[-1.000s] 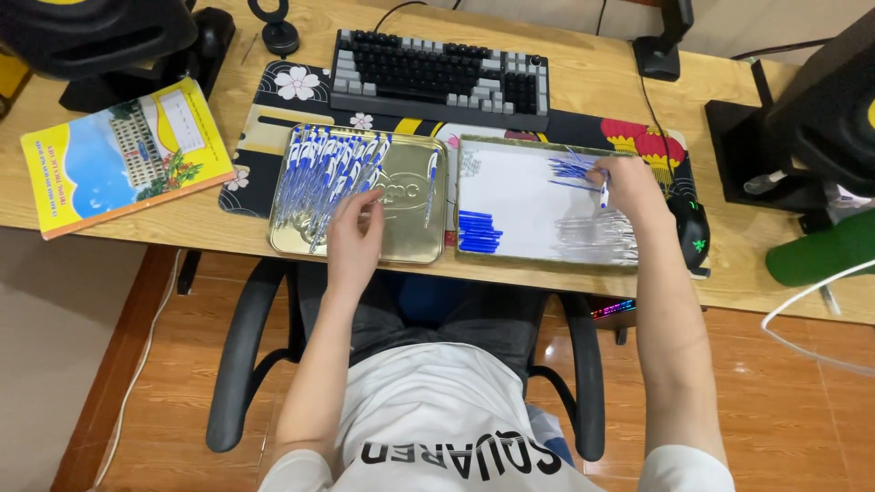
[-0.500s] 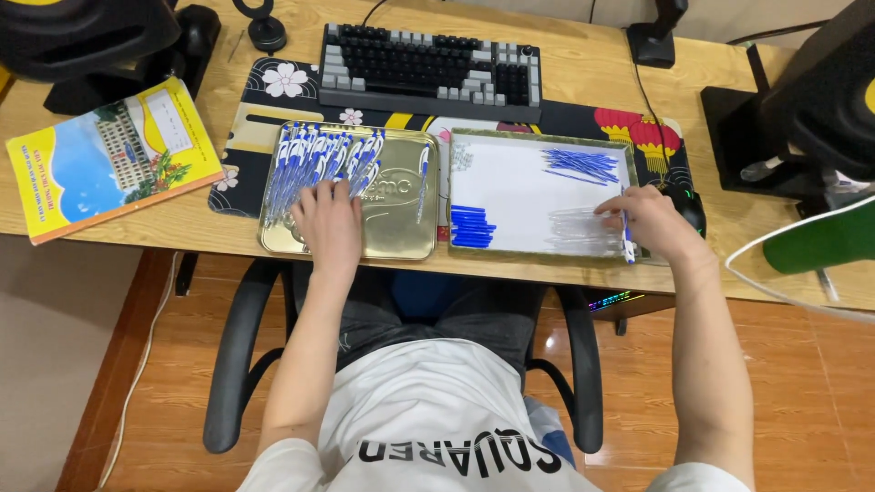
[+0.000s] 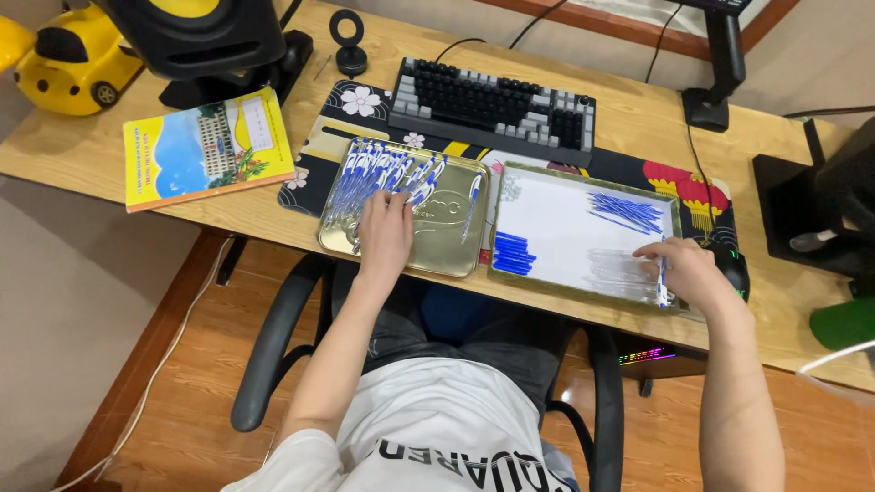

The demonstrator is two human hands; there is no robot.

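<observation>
Two trays lie side by side on the desk mat (image 3: 319, 146), near the person. On the left, the gold tray (image 3: 456, 255) holds a row of blue-and-white pens (image 3: 374, 178) in its far-left part, too many and too close together to count, and one more pen (image 3: 473, 208) lies alone at its right side. The left hand (image 3: 385, 232) rests flat on this tray with its fingers spread over the near ends of the pens; it is not closed around any of them.

The right tray (image 3: 556, 237) has a white bottom with three groups of parts: a pile of thin blue refills (image 3: 627, 211) at the far right, a block of short blue caps (image 3: 513, 253) at the near left, and a group of clear barrels (image 3: 615, 270) at the near right. I cannot count the pieces in any group. The right hand (image 3: 682, 271) is at the near-right corner of this tray and grips one pen (image 3: 663, 284) between the fingers, its tip pointing to the near side.

One keyboard (image 3: 497, 102) stands far behind the trays, one yellow book (image 3: 205, 146) lies to the left, and one mouse (image 3: 734, 269) lies just right of the right tray.
</observation>
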